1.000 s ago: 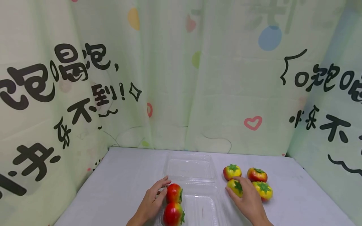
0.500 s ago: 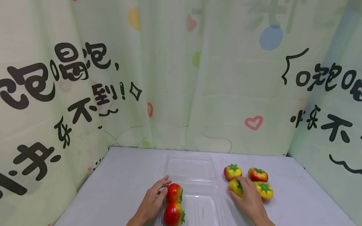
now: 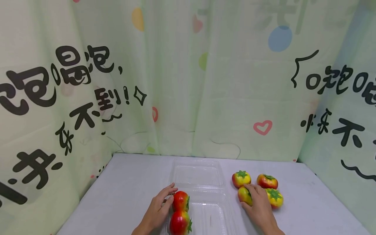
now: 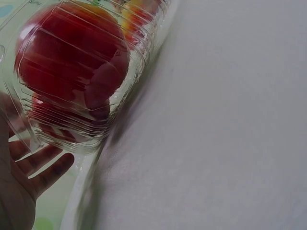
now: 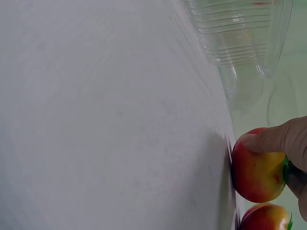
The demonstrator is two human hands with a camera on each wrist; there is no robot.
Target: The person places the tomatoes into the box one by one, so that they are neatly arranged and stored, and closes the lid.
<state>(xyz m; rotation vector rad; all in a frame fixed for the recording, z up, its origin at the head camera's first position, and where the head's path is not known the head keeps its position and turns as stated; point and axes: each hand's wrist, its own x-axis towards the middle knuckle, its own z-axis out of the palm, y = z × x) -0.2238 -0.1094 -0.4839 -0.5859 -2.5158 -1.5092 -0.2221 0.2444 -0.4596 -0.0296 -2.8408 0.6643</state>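
Observation:
My right hand [image 3: 258,205] grips a yellow-red persimmon [image 3: 243,195] at the right of the table, from above. In the right wrist view the thumb [image 5: 261,141] presses on this persimmon's side, close to the tabletop. A clear plastic clamshell box [image 3: 210,215] lies open before me, its lid [image 3: 196,174] folded back. Two red persimmons, a far one [image 3: 180,200] and a near one [image 3: 180,222], lie on their sides along its left part. Beside the box's left wall is my left hand [image 3: 155,209], its fingers [image 4: 55,170] spread and loosely straight at the plastic.
Around the gripped persimmon are three others: one behind it [image 3: 241,179], one at the back right [image 3: 267,181] and one to its right [image 3: 274,198]. A white cloth [image 3: 126,182] covers the table. Printed curtains [image 3: 226,98] hang behind and at both sides.
My right thumb has moved right and closer in against the persimmon, narrowing the grip. The persimmon stays nearly in place. My left hand and the box have not moved.

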